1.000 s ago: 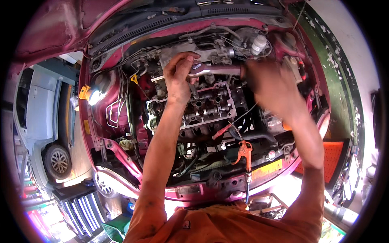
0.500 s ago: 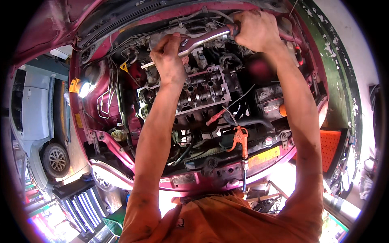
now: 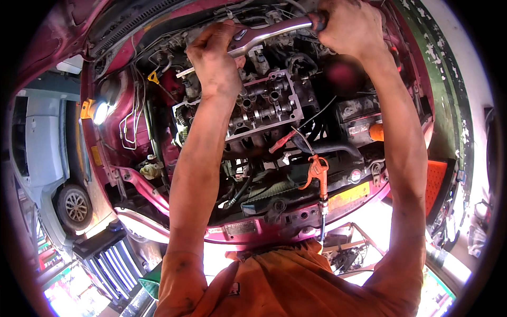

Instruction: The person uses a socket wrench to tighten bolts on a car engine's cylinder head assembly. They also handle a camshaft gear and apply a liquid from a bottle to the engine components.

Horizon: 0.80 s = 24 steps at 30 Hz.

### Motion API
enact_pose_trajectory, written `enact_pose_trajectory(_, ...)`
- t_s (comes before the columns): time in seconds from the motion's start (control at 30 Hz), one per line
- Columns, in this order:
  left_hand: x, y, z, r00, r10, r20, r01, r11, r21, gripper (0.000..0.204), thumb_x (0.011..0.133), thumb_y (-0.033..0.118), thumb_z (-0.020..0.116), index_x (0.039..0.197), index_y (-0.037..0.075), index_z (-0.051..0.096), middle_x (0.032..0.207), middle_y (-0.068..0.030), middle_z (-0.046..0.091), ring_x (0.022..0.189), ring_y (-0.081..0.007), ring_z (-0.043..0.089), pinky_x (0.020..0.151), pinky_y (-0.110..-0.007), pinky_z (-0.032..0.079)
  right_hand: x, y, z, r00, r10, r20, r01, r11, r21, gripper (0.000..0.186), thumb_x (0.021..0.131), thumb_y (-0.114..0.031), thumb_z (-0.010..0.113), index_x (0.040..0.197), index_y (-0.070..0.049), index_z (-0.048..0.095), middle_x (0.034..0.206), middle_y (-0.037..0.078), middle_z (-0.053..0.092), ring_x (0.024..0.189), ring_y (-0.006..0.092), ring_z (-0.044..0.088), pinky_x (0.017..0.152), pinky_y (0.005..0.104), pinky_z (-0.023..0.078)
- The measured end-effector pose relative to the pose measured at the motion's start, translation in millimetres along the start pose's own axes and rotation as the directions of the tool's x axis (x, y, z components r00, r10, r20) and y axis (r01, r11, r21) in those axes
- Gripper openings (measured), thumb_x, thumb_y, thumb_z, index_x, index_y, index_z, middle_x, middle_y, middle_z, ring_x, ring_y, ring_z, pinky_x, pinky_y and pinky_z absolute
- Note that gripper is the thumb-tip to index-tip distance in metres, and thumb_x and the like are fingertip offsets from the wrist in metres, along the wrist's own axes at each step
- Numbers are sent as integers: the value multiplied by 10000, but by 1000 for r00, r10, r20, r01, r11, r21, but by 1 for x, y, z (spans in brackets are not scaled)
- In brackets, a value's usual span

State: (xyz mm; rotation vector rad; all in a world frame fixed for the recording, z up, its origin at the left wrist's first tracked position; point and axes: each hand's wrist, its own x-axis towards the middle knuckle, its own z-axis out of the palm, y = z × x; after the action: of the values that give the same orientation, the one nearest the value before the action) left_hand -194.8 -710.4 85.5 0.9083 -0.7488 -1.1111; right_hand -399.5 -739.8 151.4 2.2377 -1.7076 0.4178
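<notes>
A long silver wrench (image 3: 282, 28) slants above the far side of the engine, with its right end higher. My right hand (image 3: 351, 29) is closed round the dark grip at that end. At the other end my left hand (image 3: 215, 58) wraps the tool beside its dark part, and a thin pale strip sticks out to the left below the fingers. What the wrench's working end rests on is hidden by the left hand. Nearer to me lies the opened cylinder head (image 3: 289, 119), its camshafts bare; my left forearm covers its left part.
An orange air blow gun (image 3: 318, 171) hangs at the front of the red car's engine bay, near a black hose (image 3: 338, 148). A lit work lamp (image 3: 95, 111) sits on the left fender. The raised hood (image 3: 50, 39) is at upper left. A grey car (image 3: 47, 137) stands farther left.
Both hands and the wrench have shifted a little farther away from me and spread slightly apart. My view has also moved a little. Both grips stay closed.
</notes>
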Motion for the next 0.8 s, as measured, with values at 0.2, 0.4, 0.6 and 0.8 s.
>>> enact_pose_trajectory(0.2, 1, 1, 1, 1000, -5, 10, 5, 1000, -10, 195, 903, 146, 612, 879, -47, 624, 646, -105, 576, 396, -135, 360, 443, -313, 337, -4, 0, 0, 1000, -17, -11, 17, 1000, -4, 218, 707, -272, 627, 802, -98, 719, 811, 165, 698, 850, 365, 672, 793, 470, 525)
enact_pose_trajectory(0.4, 2, -6, -1, 1000, 1, -11, -2, 997, -81, 194, 882, 152, 637, 857, -40, 653, 682, -92, 616, 439, -133, 420, 423, -287, 331, -5, 7, 7, 998, -26, -53, 27, 1000, 14, 217, 693, -250, 641, 842, -113, 722, 821, 152, 703, 819, 342, 682, 736, 465, 536)
enact_pose_trajectory(0.6, -19, 34, -1, 993, 76, 90, -71, 996, -56, 262, 936, 177, 546, 913, -68, 638, 590, -81, 538, 398, -124, 346, 477, -313, 369, -8, -3, -33, 989, -129, -73, 130, 991, 5, 246, 685, -242, 642, 893, -133, 717, 823, 134, 700, 811, 334, 681, 720, 468, 534)
enact_pose_trajectory(0.8, -51, 45, 6, 995, 86, 41, -85, 996, -33, 276, 954, 194, 522, 888, -58, 615, 575, -68, 520, 390, -115, 337, 446, -302, 349, -36, 3, -38, 952, -138, -275, 157, 986, 49, 183, 790, -319, 666, 819, -140, 687, 723, 141, 666, 786, 352, 662, 715, 487, 501)
